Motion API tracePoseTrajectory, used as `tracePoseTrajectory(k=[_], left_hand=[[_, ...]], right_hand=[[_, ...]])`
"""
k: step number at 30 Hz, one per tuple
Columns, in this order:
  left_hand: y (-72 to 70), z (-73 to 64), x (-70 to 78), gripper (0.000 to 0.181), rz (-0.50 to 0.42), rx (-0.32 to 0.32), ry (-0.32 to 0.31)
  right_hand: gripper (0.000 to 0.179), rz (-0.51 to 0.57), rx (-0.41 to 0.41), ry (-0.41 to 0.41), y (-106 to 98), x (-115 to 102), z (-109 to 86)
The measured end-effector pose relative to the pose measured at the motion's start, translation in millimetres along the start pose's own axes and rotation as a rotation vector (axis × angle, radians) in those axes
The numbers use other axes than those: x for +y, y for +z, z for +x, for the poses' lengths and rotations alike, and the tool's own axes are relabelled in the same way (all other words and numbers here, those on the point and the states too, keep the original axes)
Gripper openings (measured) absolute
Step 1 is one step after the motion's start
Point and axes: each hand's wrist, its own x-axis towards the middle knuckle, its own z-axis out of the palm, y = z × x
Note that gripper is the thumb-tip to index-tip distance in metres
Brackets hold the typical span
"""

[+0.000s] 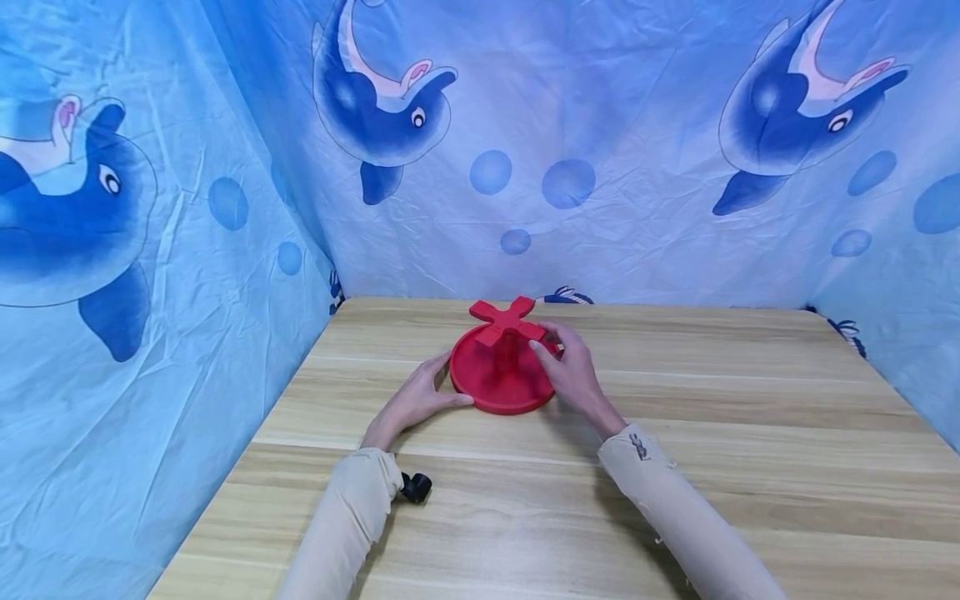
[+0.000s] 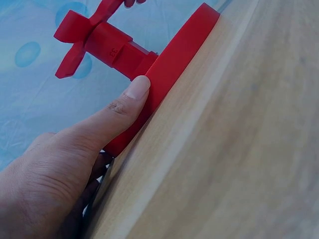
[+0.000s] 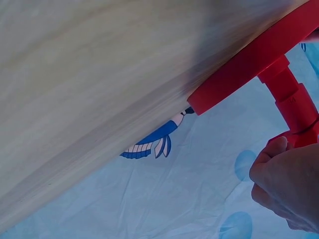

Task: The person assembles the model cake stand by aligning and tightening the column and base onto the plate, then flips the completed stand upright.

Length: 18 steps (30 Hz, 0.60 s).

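As the left hand (image 1: 415, 399) grips the dish (image 1: 504, 407) and the right hand (image 1: 576, 372) pinches the cross (image 1: 508, 320), the post (image 1: 506, 357) seems fitted, remainder unclear.

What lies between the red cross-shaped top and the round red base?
A red stepped post; the left wrist view shows it side-on.

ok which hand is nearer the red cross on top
Right: the right hand holds one end of the red cross, while the left hand grips the round base below.
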Motion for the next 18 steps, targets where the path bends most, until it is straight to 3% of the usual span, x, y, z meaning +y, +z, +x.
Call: tracePoseTrajectory(k=[12,18], left_hand=[[0.2,1.7,-0.9,0.104,-0.025,0.006,0.020],[0.5,1.0,-0.1,0.106,-0.032,0.007,0.019]], right_hand=[[0.040,0.050,-0.030,0.020,-3.0,-5.5,-10.3],[0.028,0.063,0.068,-0.022,-11.1,0.6,-8.0]])
